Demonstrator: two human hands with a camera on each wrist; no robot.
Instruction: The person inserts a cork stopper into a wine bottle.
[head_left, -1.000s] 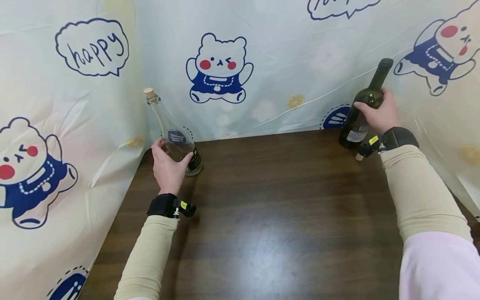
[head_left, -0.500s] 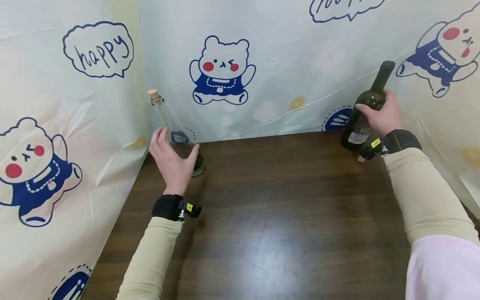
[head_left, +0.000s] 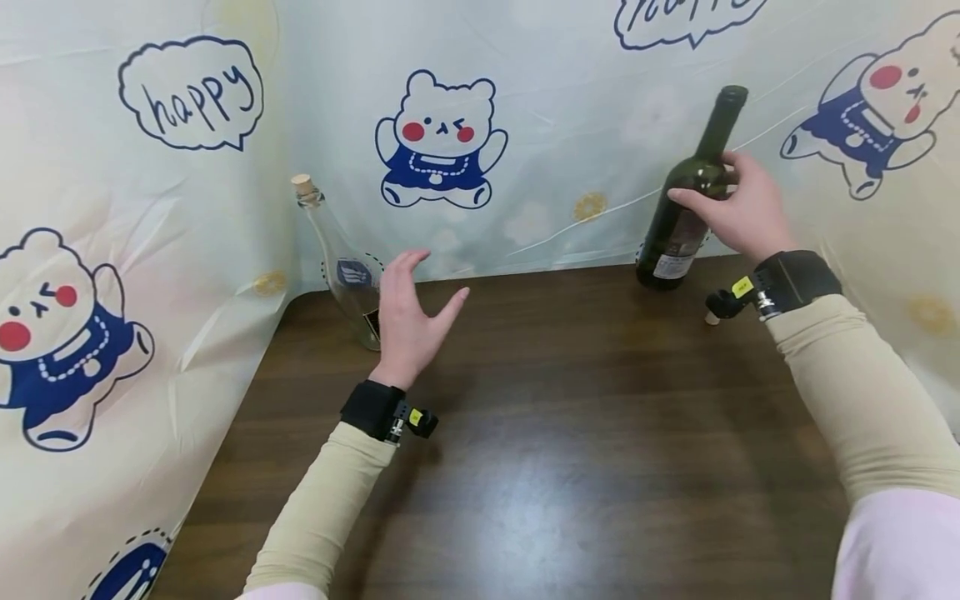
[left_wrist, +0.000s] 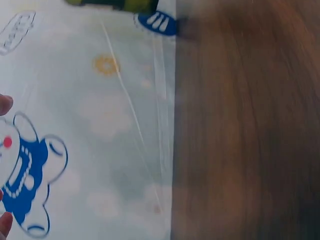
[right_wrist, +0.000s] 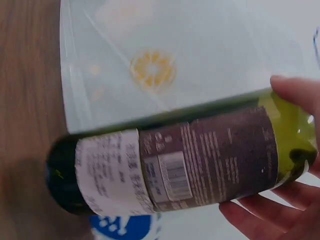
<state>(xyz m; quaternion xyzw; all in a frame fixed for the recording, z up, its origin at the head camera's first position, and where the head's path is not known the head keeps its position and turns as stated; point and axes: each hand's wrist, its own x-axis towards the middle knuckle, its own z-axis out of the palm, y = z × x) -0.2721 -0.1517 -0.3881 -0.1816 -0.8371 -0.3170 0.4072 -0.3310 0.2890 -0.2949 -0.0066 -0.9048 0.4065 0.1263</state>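
My right hand (head_left: 738,204) grips a dark green wine bottle (head_left: 678,225) around its upper body, thumb on the near left side and fingers behind. The bottle leans with its neck to the right. Its dark back label (right_wrist: 210,160) and white sticker (right_wrist: 110,170) face the right wrist camera. Fingers spread and holding nothing, my left hand (head_left: 412,317) is raised over the table just right of a clear glass bottle (head_left: 341,267). A cork (head_left: 302,183) closes that bottle, and the hand hides part of its base. Fingertips (left_wrist: 5,105) edge into the left wrist view.
The brown wooden table (head_left: 525,433) meets a printed cloth backdrop (head_left: 540,125) behind both bottles. More cloth hangs along the left and right sides. A small pale cork-like piece (head_left: 712,318) shows just below the right wrist camera.
My left hand has let go of the clear bottle and moved right, its fingers spread. My right hand has shifted the green bottle left and a little upward. The clear bottle stays in place.
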